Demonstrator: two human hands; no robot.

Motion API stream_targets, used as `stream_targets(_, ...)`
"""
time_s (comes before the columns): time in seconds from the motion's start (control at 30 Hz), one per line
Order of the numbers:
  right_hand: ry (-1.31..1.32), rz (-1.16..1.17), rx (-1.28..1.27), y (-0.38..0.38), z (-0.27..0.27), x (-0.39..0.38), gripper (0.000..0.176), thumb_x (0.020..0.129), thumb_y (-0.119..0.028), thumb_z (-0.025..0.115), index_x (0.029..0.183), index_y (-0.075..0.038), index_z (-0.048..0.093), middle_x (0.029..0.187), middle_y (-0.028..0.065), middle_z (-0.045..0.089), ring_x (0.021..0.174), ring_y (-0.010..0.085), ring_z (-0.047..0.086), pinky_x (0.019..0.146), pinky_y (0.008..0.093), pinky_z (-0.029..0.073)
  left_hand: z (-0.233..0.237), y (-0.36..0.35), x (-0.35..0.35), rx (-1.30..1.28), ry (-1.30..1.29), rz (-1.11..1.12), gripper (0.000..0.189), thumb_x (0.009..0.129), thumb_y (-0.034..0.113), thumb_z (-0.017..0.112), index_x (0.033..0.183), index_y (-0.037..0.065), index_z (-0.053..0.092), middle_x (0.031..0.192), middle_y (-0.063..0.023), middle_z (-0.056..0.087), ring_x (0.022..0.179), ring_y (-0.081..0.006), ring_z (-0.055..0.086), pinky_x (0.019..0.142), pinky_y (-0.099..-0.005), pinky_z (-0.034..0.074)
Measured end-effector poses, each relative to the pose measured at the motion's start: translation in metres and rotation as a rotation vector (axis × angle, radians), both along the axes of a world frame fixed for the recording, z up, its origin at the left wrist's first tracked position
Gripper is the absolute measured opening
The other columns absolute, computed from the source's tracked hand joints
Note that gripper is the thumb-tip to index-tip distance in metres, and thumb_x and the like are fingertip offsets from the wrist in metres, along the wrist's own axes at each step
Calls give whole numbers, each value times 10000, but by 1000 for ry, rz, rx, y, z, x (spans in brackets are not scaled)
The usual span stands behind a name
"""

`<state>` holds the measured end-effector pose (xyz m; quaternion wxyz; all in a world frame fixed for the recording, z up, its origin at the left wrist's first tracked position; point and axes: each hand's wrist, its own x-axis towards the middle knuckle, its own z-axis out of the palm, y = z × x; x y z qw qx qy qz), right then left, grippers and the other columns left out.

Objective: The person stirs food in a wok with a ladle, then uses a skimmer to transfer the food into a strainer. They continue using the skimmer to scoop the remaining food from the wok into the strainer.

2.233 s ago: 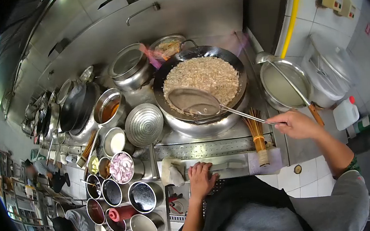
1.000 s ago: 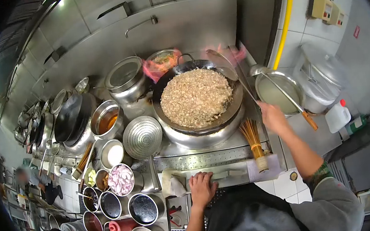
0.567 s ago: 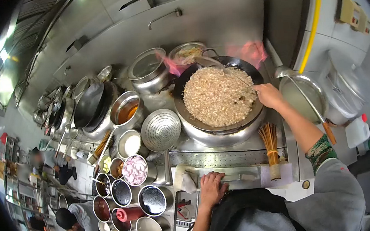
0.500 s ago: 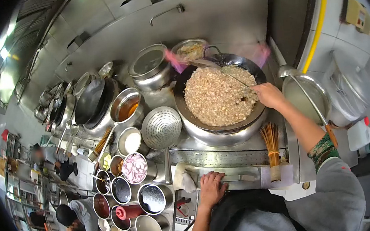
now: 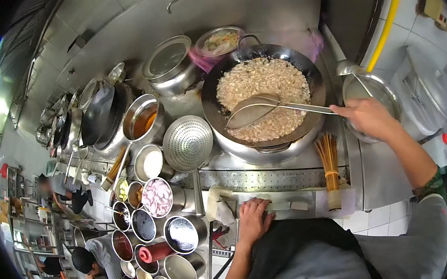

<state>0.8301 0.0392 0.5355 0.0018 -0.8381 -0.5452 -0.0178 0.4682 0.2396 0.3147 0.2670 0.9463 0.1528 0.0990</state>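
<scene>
A black wok (image 5: 316, 85) holds a mass of pale chopped food (image 5: 266, 79) over a burner with pinkish flames beside it. My right hand (image 5: 369, 117) grips the handle of a ladle-like spatula (image 5: 255, 110), whose broad head rests on the near left part of the food. My left hand (image 5: 254, 220) is on the front edge of the stove, beside the left end of a metal bar handle (image 5: 281, 206) and a folded cloth (image 5: 220, 207). Its fingers lie spread, with nothing held in them.
Left of the wok sit a perforated strainer (image 5: 187, 143), a lidded pot (image 5: 168, 61) and several seasoning pots, one with chopped onion (image 5: 157, 197). A bamboo brush (image 5: 331, 169) stands at the front. A strainer bowl (image 5: 372, 95) is on the right. Two people are at lower left.
The spatula head has come from the wok's back rim down onto the near left of the food. My right hand has moved right. The view has shifted slightly.
</scene>
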Motion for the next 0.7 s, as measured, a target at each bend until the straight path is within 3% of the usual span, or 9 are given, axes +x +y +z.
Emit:
stream_targets(0.03, -19, -15, -20, -7, 7, -8, 502, 867, -18, 584, 1343, -171, 636, 809, 134, 611, 694, 347, 603, 655, 418, 502, 0, 1, 0, -5, -7, -5, 471, 818, 271, 761, 1247, 139, 618, 1227, -83, 603, 1248, -309, 510, 1107, -536, 322)
stream_targets(0.13, 318, -55, 287, -25, 3, -40, 438, 899, -23, 592, 1320, -132, 649, 707, 130, 569, 583, 279, 537, 591, 366, 463, -1, 3, -3, -18, -19, -28, 485, 819, 271, 761, 1260, 133, 612, 1235, -84, 603, 1251, -310, 509, 1104, -537, 326)
stream_targets(0.23, 714, -343, 349, 5, 1, -99, 325, 952, -86, 577, 1266, -65, 657, 845, 165, 678, 684, 232, 615, 662, 357, 506, -6, 7, -5, -12, -38, -66, 497, 819, 268, 761, 1270, 129, 606, 1239, -88, 602, 1252, -311, 508, 1103, -536, 330)
stream_targets(0.3, 692, -264, 480, 29, -34, -118, 328, 948, -120, 592, 1262, -54, 656, 887, 187, 697, 711, 245, 640, 686, 372, 517, -5, 11, -7, -25, -39, -107, 506, 819, 264, 761, 1279, 129, 600, 1241, -92, 601, 1253, -312, 507, 1103, -537, 330)
stream_targets(0.33, 802, -313, 490, 39, -48, -128, 328, 946, -132, 595, 1258, -57, 659, 917, 203, 698, 719, 255, 650, 683, 381, 514, -5, 13, -8, -34, -37, -127, 510, 820, 263, 760, 1283, 129, 595, 1242, -94, 601, 1254, -313, 506, 1104, -536, 329)
stream_targets(0.4, 882, -337, 378, 45, -46, -148, 324, 946, -135, 593, 1255, -65, 663, 915, 203, 694, 717, 273, 647, 679, 385, 510, -7, 19, -9, -50, -35, -157, 516, 822, 260, 758, 1291, 129, 587, 1245, -99, 599, 1256, -314, 504, 1107, -535, 326)
stream_targets(0.5, 945, -335, 341, 21, -46, -160, 314, 942, -132, 595, 1241, -74, 671, 885, 211, 681, 714, 303, 649, 675, 401, 506, -5, 19, -10, -49, -37, -165, 528, 824, 261, 757, 1302, 129, 577, 1252, -101, 597, 1253, -315, 504, 1111, -532, 321)
stream_targets(0.6, 693, -270, 317, -17, -38, -159, 322, 928, -49, 588, 1236, -66, 681, 629, 96, 550, 553, 132, 505, 545, 328, 428, -3, 20, -11, -50, -44, -161, 534, 821, 263, 760, 1303, 128, 575, 1255, -100, 596, 1245, -315, 507, 1109, -527, 322)
stream_targets(0.7, 536, -276, 357, -46, -34, -147, 313, 899, -37, 605, 1199, -62, 692, 631, 156, 530, 529, 191, 512, 536, 354, 423, -4, 20, -11, -33, -44, -157, 542, 807, 259, 770, 1297, 127, 580, 1244, -97, 600, 1237, -311, 512, 1100, -519, 329)
